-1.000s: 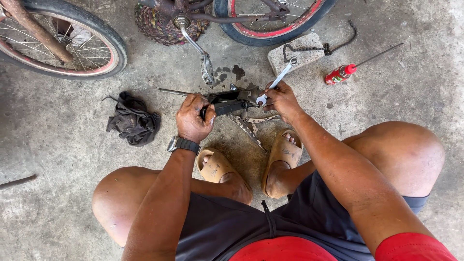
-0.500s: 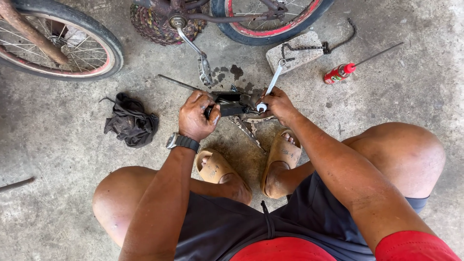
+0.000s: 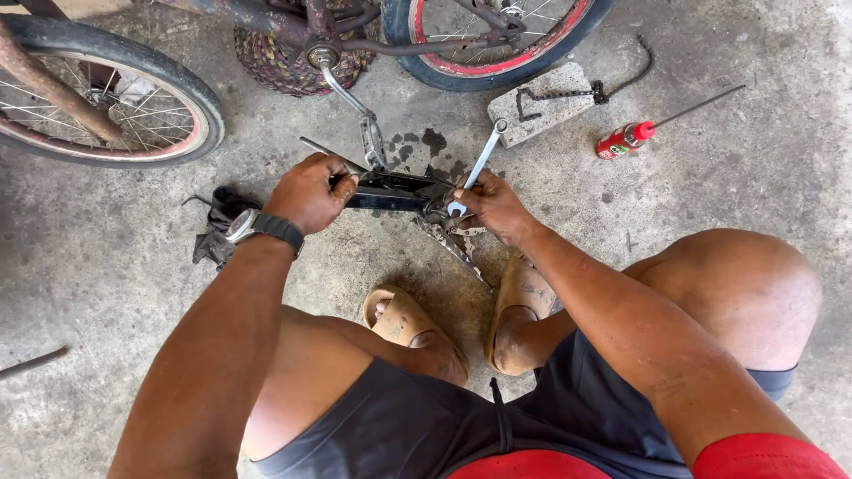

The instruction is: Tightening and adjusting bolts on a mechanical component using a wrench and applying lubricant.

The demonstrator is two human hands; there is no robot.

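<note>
I squat over a black bicycle part [image 3: 395, 190] lying on the concrete floor. My left hand [image 3: 308, 192] grips its left end together with a thin metal rod that sticks out to the upper left. My right hand [image 3: 493, 206] holds a silver wrench [image 3: 475, 168] whose lower end sits on the right end of the black part; its handle points up and away from me. A toothed chainring [image 3: 453, 244] lies just below the wrench, partly hidden by my right hand.
A bicycle with a rusty frame, a crank arm [image 3: 348, 98] and two wheels [image 3: 106, 106] stands ahead. A stone block [image 3: 541, 111] with a chain on it, a red spray can [image 3: 626, 138] and a dark rag [image 3: 217, 232] lie around. My sandalled feet [image 3: 417, 324] rest below.
Both hands and the black part have shifted slightly toward the bicycle's crank, and the wrench handle has swung a little more upright. The grips are the same.
</note>
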